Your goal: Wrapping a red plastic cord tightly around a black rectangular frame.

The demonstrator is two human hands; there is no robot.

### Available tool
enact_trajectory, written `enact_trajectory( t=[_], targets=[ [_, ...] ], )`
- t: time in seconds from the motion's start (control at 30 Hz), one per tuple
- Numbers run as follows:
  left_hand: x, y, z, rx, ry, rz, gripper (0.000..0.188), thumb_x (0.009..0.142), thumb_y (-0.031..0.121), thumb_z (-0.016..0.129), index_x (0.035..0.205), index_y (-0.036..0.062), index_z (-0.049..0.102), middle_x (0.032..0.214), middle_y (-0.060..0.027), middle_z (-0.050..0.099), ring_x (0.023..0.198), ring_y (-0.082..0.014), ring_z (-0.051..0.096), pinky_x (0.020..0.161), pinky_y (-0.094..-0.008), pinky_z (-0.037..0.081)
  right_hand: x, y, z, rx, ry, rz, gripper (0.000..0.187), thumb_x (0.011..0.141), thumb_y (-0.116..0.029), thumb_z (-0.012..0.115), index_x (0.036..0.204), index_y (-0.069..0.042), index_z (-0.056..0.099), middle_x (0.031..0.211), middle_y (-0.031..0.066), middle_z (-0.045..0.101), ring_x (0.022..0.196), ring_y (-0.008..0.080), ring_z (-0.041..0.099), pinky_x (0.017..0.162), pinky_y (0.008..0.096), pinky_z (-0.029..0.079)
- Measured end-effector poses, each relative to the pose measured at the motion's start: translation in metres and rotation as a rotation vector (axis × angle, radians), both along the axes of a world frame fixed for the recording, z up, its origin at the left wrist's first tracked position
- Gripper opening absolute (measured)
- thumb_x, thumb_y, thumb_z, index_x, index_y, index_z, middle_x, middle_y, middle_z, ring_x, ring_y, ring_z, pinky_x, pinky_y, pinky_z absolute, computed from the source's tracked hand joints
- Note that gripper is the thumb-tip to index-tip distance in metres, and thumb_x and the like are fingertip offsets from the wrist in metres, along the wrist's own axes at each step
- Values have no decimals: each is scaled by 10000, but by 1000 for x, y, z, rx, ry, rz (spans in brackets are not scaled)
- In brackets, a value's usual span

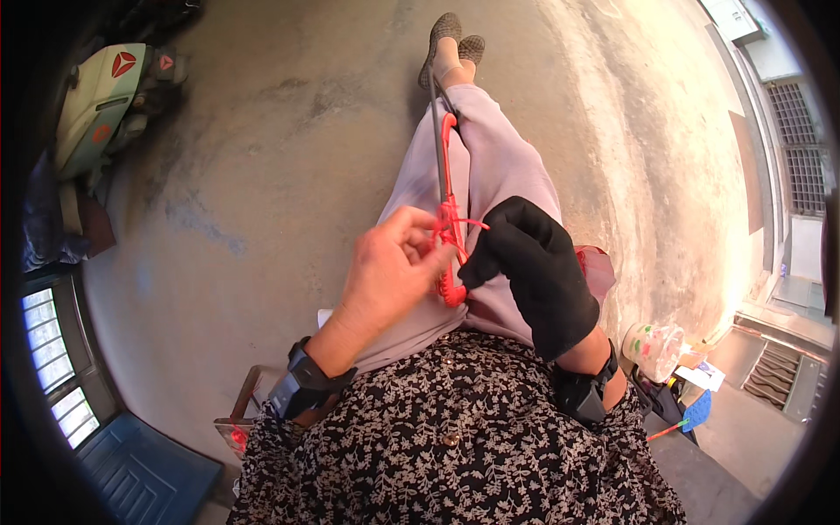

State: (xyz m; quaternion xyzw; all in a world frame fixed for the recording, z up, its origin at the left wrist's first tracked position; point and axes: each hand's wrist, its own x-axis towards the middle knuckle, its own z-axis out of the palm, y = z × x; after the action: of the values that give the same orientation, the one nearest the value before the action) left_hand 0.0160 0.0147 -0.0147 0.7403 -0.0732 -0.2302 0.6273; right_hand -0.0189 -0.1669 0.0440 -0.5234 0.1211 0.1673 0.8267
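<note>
A long, narrow red piece with a dark rod [450, 157] lies lengthwise over my legs, its red end [452, 290] near my lap; what it belongs to I cannot make out. Thin red cord [448, 229] is looped and knotted around its middle. My bare left hand [376, 269] pinches the cord at the knot, fingers closed and slightly blurred. In a black glove, my right hand [535, 267] is curled with its fingertips at the loose cord strands, to the right of the knot. The glove partly hides its grip.
My outstretched legs [512, 166] rest over the concrete floor [289, 157]. A pale green motorbike [101, 109] stands at the far left, a blue plastic seat [153, 468] at the lower left. Right of me are a white tub [652, 348] and a blue fly swatter [697, 409].
</note>
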Motion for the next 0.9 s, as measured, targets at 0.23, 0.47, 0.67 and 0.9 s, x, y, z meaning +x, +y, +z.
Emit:
enact_trajectory(
  t=[0.23, 0.47, 0.67, 0.9],
  targets=[
    [15, 2, 8, -58, 559, -234, 305, 955, 327, 574, 923, 25, 604, 613, 29, 548, 429, -21, 444, 389, -174, 357, 13, -10, -16, -213, -88, -64, 169, 945, -160, 560, 939, 8, 576, 820, 55, 637, 785, 114, 617, 745, 256, 483],
    [26, 2, -5, -341, 694, 28, 280, 919, 305, 628, 826, 45, 582, 613, 52, 488, 452, -18, 418, 390, -187, 348, 30, -14, -35, -66, -36, -162, 153, 940, -169, 560, 938, -16, 571, 787, 40, 601, 734, 119, 594, 742, 256, 481],
    [4, -2, -5, -59, 358, 6, 205, 844, 141, 713, 969, 28, 595, 627, 91, 461, 488, 7, 398, 432, -165, 347, 7, -8, -26, 546, 78, -70, 148, 958, -182, 525, 960, -36, 552, 759, 2, 526, 704, 95, 533, 662, 240, 442],
    [0, 5, -12, -124, 295, 55, 419, 785, 113, 766, 1122, -42, 573, 702, 72, 503, 592, 2, 446, 528, -166, 385, 2, -18, -6, 320, 132, 26, 194, 921, -190, 583, 1033, -32, 571, 823, 13, 575, 733, 96, 547, 664, 248, 448]
  ],
)
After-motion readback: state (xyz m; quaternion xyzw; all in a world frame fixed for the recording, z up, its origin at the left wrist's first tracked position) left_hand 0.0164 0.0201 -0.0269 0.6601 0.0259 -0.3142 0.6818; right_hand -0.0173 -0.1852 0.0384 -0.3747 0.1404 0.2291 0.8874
